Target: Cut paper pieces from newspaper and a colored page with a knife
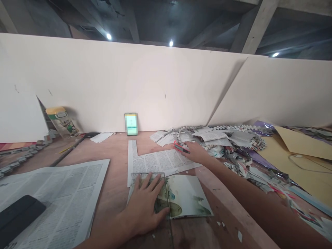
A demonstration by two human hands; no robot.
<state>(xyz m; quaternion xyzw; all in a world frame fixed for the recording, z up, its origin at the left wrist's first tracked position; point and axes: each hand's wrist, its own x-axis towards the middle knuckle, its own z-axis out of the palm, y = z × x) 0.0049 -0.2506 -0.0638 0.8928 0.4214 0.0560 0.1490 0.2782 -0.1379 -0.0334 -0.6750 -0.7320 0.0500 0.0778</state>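
Note:
My left hand lies flat with its fingers spread on a clear plastic ruler. The ruler rests over the left part of a glossy printed picture sheet, whose right part shows a pale landscape. My right hand is farther out, its fingers closed around the end of a red and grey utility knife. The knife is just above a cut newspaper sheet; whether it touches the paper I cannot tell. Part of the ruler and picture is hidden under my left hand.
A newspaper stack with a black case on it lies at left. A lit phone leans on the white panel. A bottle stands back left. Folded paper chains, scraps and a tan envelope crowd the right.

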